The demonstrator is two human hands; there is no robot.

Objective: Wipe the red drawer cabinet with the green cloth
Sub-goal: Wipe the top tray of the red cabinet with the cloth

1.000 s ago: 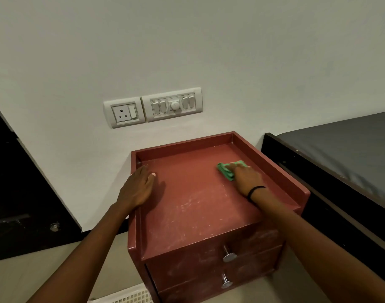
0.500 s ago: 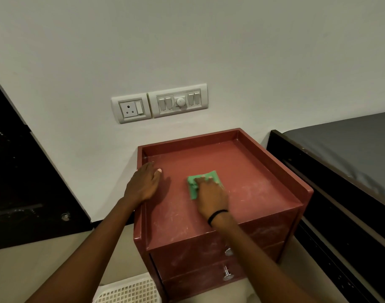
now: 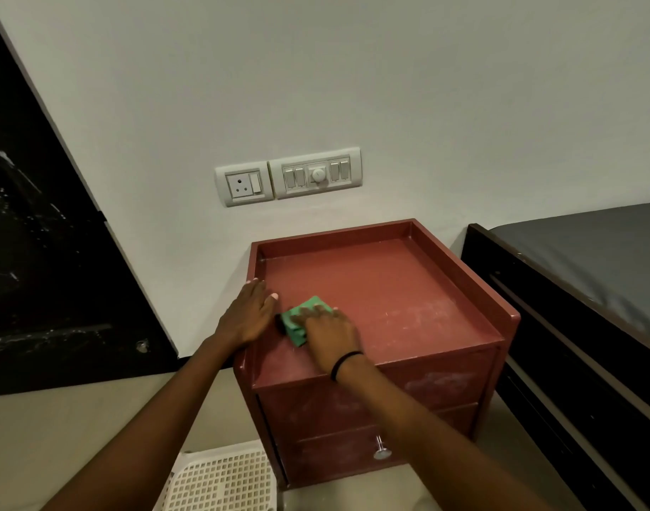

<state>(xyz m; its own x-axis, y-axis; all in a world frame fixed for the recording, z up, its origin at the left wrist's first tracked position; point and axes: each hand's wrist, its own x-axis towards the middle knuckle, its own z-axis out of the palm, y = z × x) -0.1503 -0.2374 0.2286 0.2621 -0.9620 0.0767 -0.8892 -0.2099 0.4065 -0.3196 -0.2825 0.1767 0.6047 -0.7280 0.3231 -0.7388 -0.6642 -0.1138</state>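
The red drawer cabinet (image 3: 390,289) stands against the white wall, with a raised rim on three sides of its dusty, scuffed top and two drawers in front. My right hand (image 3: 329,331) presses the folded green cloth (image 3: 297,324) flat on the top near its left side. My left hand (image 3: 248,313) rests palm down on the cabinet's left rim, fingers spread, right beside the cloth. One metal drawer knob (image 3: 381,451) shows on the lower drawer; my right forearm hides the upper one.
A socket and switch panel (image 3: 288,177) sits on the wall above the cabinet. A bed with a dark mattress (image 3: 592,260) stands close on the right. A black door (image 3: 39,252) is at the left. A white perforated basket (image 3: 220,477) lies on the floor by the cabinet's front left corner.
My right hand has swept the green cloth from the right side of the cabinet top across to the left, up to my left hand. The left hand has stayed on the rim.
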